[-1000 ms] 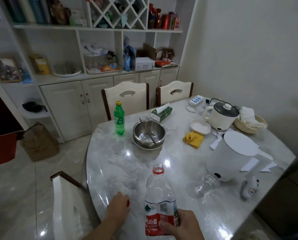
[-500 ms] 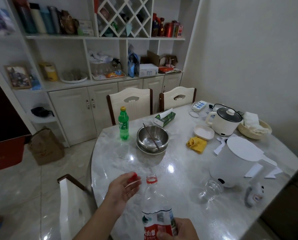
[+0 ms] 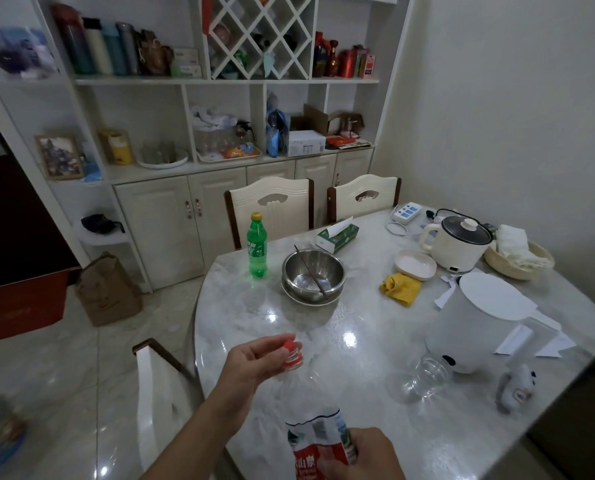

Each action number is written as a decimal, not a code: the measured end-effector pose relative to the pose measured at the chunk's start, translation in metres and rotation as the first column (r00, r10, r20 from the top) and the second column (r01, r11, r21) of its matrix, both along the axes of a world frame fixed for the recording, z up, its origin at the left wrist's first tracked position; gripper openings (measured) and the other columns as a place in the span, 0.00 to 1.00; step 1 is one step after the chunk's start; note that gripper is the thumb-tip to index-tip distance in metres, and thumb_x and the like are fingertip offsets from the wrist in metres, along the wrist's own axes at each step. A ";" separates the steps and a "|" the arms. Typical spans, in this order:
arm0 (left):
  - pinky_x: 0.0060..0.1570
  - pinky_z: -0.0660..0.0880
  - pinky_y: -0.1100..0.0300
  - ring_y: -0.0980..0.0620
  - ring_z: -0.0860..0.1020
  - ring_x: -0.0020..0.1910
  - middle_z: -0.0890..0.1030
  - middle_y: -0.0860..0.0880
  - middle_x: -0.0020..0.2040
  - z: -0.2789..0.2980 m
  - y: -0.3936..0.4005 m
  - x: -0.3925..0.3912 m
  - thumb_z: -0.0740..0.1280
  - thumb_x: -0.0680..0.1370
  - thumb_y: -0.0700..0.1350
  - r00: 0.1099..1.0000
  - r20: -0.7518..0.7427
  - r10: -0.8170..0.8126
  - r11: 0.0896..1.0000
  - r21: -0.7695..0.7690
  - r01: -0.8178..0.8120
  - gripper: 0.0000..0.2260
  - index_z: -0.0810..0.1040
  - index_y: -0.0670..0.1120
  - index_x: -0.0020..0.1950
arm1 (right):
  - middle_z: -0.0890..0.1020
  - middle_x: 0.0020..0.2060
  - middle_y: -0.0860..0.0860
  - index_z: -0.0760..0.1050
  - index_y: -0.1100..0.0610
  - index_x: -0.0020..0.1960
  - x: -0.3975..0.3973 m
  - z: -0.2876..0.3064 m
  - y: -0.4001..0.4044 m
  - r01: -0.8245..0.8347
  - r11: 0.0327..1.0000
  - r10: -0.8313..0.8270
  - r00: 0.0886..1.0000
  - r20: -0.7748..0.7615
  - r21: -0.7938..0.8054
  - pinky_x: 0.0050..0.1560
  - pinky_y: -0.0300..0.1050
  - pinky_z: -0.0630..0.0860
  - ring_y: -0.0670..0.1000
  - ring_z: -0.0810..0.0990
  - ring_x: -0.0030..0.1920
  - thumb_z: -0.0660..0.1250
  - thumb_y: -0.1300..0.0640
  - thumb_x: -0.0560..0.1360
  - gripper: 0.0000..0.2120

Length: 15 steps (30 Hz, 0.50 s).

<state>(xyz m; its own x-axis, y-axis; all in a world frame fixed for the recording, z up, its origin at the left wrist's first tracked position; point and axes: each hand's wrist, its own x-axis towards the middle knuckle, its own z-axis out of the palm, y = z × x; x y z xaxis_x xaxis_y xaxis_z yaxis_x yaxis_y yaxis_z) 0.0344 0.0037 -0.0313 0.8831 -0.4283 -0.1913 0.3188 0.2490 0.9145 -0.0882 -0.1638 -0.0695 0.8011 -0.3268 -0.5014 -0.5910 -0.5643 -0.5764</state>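
Observation:
A clear water bottle (image 3: 315, 403) with a red and white label stands at the near edge of the marble table (image 3: 358, 341). My right hand (image 3: 361, 457) grips it round the label. My left hand (image 3: 251, 367) pinches the red cap (image 3: 289, 342) right at the bottle's mouth. Whether the cap sits on the thread or just above it I cannot tell.
To the right stand a small clear glass (image 3: 427, 374) and a white kettle (image 3: 476, 323). Farther back are a steel bowl (image 3: 311, 275) with a chopstick, a green bottle (image 3: 257, 249), a yellow cloth (image 3: 401, 289), a cream cooker (image 3: 457, 242). A chair back (image 3: 150, 382) stands at my left.
My left hand rose from the table with the red cap and brought it to the bottle's mouth. The right hand kept its hold on the bottle.

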 end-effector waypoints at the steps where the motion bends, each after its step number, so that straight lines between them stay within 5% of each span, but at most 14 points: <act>1: 0.53 0.80 0.57 0.43 0.85 0.55 0.87 0.41 0.53 0.002 0.002 0.000 0.77 0.65 0.45 0.999 0.036 -0.011 0.999 0.034 0.009 0.19 0.86 0.44 0.55 | 0.88 0.41 0.44 0.86 0.54 0.49 0.000 0.006 -0.002 -0.113 0.993 0.114 0.993 0.029 -0.014 0.60 0.31 0.76 0.46 0.86 0.52 0.75 0.48 0.72 0.11; 3: 0.50 0.82 0.61 0.44 0.86 0.53 0.88 0.42 0.52 0.007 0.008 0.001 0.79 0.63 0.45 0.994 0.102 -0.041 0.995 0.098 0.031 0.19 0.86 0.45 0.54 | 0.86 0.41 0.41 0.85 0.51 0.50 -0.001 0.010 -0.009 -0.089 0.995 0.091 0.993 0.072 -0.037 0.50 0.19 0.70 0.45 0.84 0.53 0.72 0.44 0.74 0.12; 4: 0.48 0.82 0.63 0.45 0.86 0.52 0.88 0.42 0.51 0.010 0.010 0.002 0.79 0.63 0.45 0.989 0.133 -0.060 0.990 0.133 0.042 0.18 0.87 0.46 0.53 | 0.85 0.36 0.40 0.84 0.45 0.43 -0.002 0.011 -0.011 -0.103 0.993 0.107 0.991 0.085 -0.053 0.44 0.18 0.69 0.43 0.85 0.47 0.71 0.42 0.73 0.08; 7: 0.43 0.81 0.67 0.47 0.87 0.47 0.89 0.45 0.46 0.013 0.017 0.005 0.80 0.65 0.40 0.977 0.196 -0.087 0.966 0.255 0.035 0.13 0.88 0.48 0.48 | 0.76 0.21 0.44 0.69 0.47 0.24 -0.006 0.018 -0.007 -0.124 0.985 0.133 0.989 0.069 -0.121 0.32 0.22 0.70 0.36 0.74 0.27 0.70 0.36 0.71 0.23; 12: 0.41 0.82 0.65 0.45 0.88 0.42 0.89 0.42 0.40 0.019 0.020 0.006 0.83 0.60 0.41 0.970 0.218 -0.103 0.946 0.324 0.028 0.14 0.88 0.42 0.44 | 0.73 0.25 0.45 0.66 0.49 0.26 -0.008 0.025 -0.007 -0.175 0.975 0.186 0.980 0.074 -0.136 0.37 0.26 0.72 0.37 0.72 0.28 0.68 0.36 0.72 0.24; 15: 0.44 0.82 0.64 0.43 0.87 0.46 0.89 0.40 0.45 0.022 0.024 0.007 0.77 0.68 0.33 0.974 0.166 -0.154 0.956 0.274 0.105 0.10 0.87 0.41 0.49 | 0.77 0.28 0.44 0.80 0.49 0.35 -0.009 0.028 -0.005 -0.199 0.979 0.203 0.976 0.086 -0.050 0.52 0.34 0.78 0.46 0.85 0.41 0.73 0.44 0.71 0.11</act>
